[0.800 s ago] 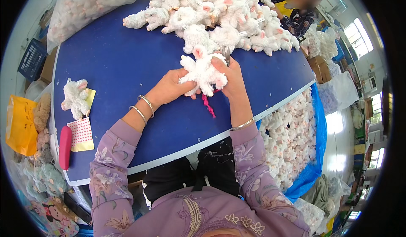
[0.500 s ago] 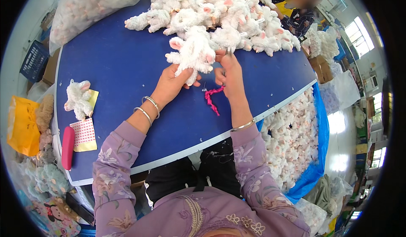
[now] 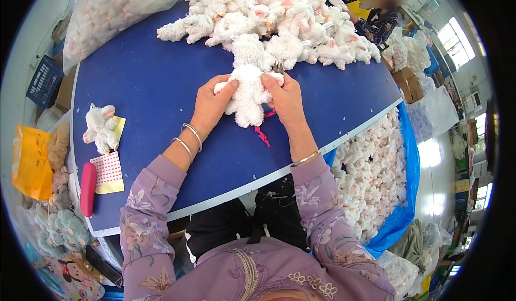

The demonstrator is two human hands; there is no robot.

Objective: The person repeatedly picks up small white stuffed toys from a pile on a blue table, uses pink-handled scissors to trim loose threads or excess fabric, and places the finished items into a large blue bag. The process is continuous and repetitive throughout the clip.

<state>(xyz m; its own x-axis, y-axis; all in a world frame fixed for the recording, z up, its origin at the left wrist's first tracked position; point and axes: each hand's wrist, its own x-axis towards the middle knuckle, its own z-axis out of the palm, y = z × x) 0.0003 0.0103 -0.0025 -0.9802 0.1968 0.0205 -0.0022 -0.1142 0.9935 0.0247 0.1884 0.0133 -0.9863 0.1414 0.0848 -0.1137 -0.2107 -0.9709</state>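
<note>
Between my two hands is a small white plush animal (image 3: 248, 99), held by its sides over the blue tabletop. My left hand (image 3: 216, 94) is closed on one side of it, thumb on top. On the other side my right hand (image 3: 284, 98) pinches it between thumb and fingers. Dark metal tips, apparently of thread snips (image 3: 278, 67), stick up from my right hand; their handle is hidden. A knotted pink cord (image 3: 262, 135) lies below that hand, partly behind the plush. Just beyond, a large pile of similar white plush animals (image 3: 290, 24) covers the far side.
At left on the table (image 3: 156, 102) lie another plush (image 3: 100, 129), a sticker sheet (image 3: 109, 171) and a pink case (image 3: 87, 189). A clear bag of plush (image 3: 115, 22) stands far left. Right of the table a blue-lined container (image 3: 371, 177) holds many plush. A co-worker (image 3: 376, 24) sits far right.
The plush has been turned in my hands and brought slightly nearer, its limbs now pointing toward me. My right hand has moved from beside it to grip its right side.
</note>
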